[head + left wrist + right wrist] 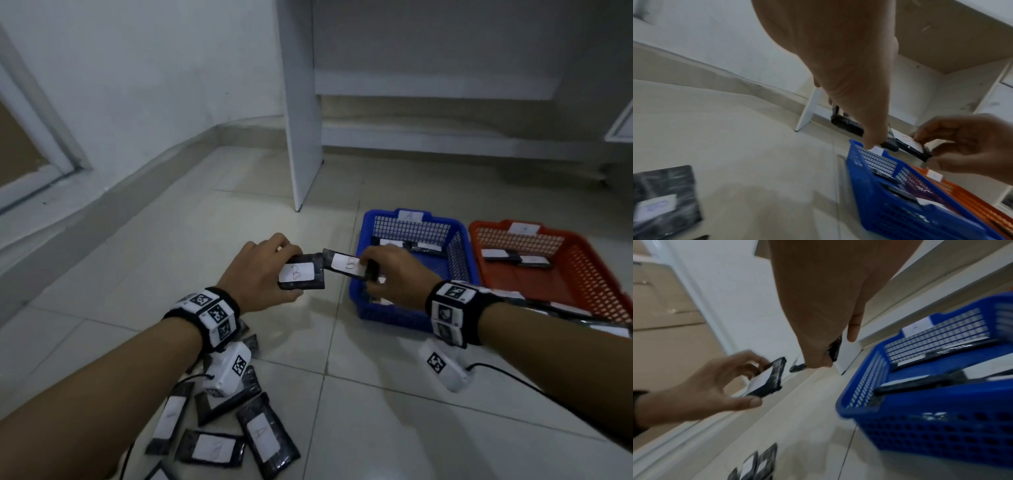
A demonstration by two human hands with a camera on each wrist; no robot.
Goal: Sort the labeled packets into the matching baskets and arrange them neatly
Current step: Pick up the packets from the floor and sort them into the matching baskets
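My left hand (286, 274) grips a black packet (308, 275) with a white label marked B, held above the floor tiles just left of the blue basket (387, 317). Beside it, my right hand (371, 270) pinches a second black packet (342, 263), also marked B, over the blue basket's near left corner. The two packets almost touch end to end. The blue basket carries an A tag and holds several packets (416, 247). To its right, the orange basket (609, 274) also holds packets (513, 258). In the right wrist view, the left hand's packet (768, 379) shows clearly.
Several loose black packets (263, 438), one marked A, lie on the floor under my left forearm. A white desk panel (305, 137) stands behind the baskets, with a wall and skirting on the left. Bare tiles lie between the pile and the baskets.
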